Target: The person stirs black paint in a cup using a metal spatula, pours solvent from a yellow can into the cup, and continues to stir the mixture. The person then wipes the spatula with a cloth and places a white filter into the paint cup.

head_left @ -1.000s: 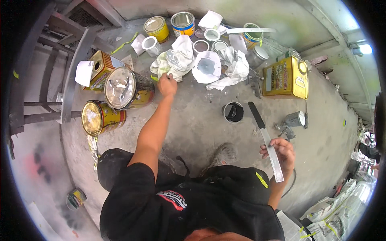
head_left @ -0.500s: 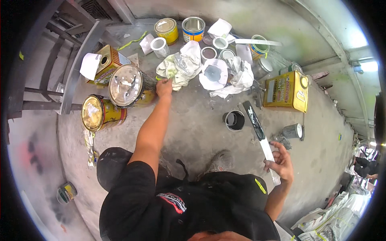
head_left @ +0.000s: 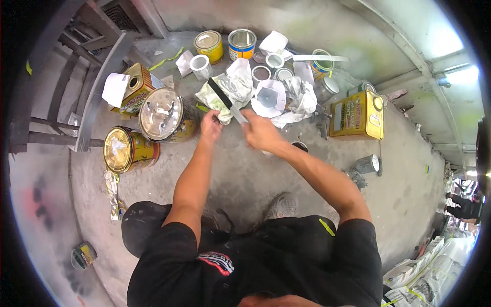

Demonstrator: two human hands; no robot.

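Observation:
My right hand (head_left: 260, 131) grips the pale end of a flat stir stick (head_left: 236, 112). The stick's dark, paint-coated end lies over a white rag (head_left: 239, 84) with yellow-green stains. At the rag's near left edge my left hand (head_left: 210, 126) is closed, its fingertips pinching the cloth. A small cup (head_left: 300, 147) with a dark inside stands on the floor, mostly covered by my right forearm. Right of the rag are a white paper sheet (head_left: 262, 108) with a grey paint patch and a crumpled white cloth (head_left: 302, 94).
Large lidded paint cans (head_left: 162, 112) stand left of my left hand, by a rectangular tin (head_left: 137, 82). Open cans (head_left: 242, 43) and small cups (head_left: 201, 66) line the back. A yellow thinner tin (head_left: 358, 115) and a grey cup (head_left: 367, 165) are on the right.
My right hand has moved from the lower right up and left, bringing the stir stick over the rag. My left hand has stayed at the rag's edge, slightly lower in the picture.

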